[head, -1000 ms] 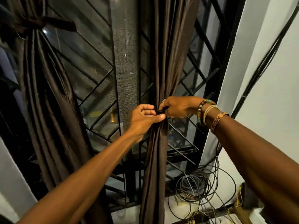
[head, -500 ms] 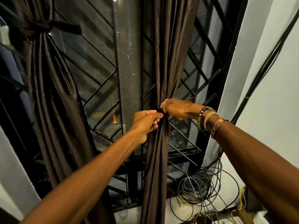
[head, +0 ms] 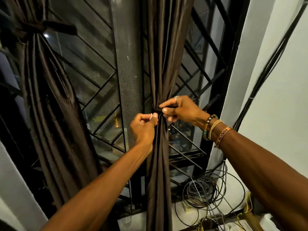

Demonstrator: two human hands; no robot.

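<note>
- Far left: left curtain, dark brown, bunched, hanging in front of the window. A knot of the same cloth cinches it high up.
- Behind it: black grille of slanted bars over glass, with a few small lights showing through.
- Centre-left: upright mesh strip, grey, between the two curtains.
- Left hand: reaches up from below, just left of the curtain and touching its edge. Fingers are curled in, with thumb and forefinger pinched narrow at the tie's left end. The detail in the pinch is too small to read.
- Centre: curtain, dark brown, gathered into one narrow column from the top of the frame down to the sill.
- Tie: thin dark band wrapped round the curtain at mid-height, right between the two hands. It squeezes the folds tight there.
- Right hand: comes in from the right at tie level. The forefinger lies along the top of the band with the thumb under it, so the tie's right end is pinched between them. The other fingers are curled behind the cloth. There is a ring on one finger.
- Right wrist: bracelets, some beaded, some woven.
- Lower right: loose coil of cables on the sill, near the curtain's foot.
- Far right: white wall, with dark cables running up it.
</note>
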